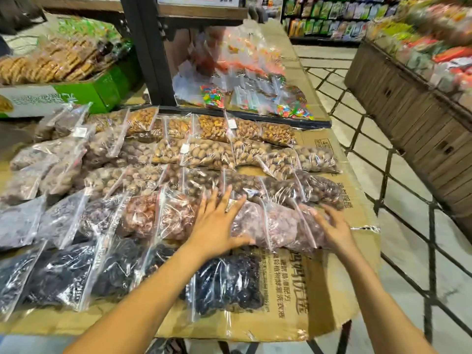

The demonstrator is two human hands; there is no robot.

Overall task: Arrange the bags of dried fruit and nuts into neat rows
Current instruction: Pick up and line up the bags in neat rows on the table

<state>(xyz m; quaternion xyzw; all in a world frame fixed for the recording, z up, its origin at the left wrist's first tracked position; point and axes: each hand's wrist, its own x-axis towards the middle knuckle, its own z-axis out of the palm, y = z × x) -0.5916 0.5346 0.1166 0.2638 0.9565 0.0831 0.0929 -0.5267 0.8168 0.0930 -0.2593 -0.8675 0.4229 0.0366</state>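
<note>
Several clear zip bags of nuts and dried fruit lie in rows on a flattened cardboard sheet [293, 290]. Light nuts [212, 127] fill the far rows, brown ones the middle, dark fruit [224, 284] the near row. My left hand [217, 226] lies flat with spread fingers on the left end of a group of pinkish-brown fruit bags [278, 226]. My right hand [332, 226] presses against the right end of the same bags, fingers apart. Neither hand is closed around a bag.
A black shelf post [148, 52] stands behind the rows. Bags of coloured sweets [214, 95] lie beyond it. A green box of biscuits [84, 88] is at the far left. To the right are a tiled aisle and a wooden display bin [408, 118].
</note>
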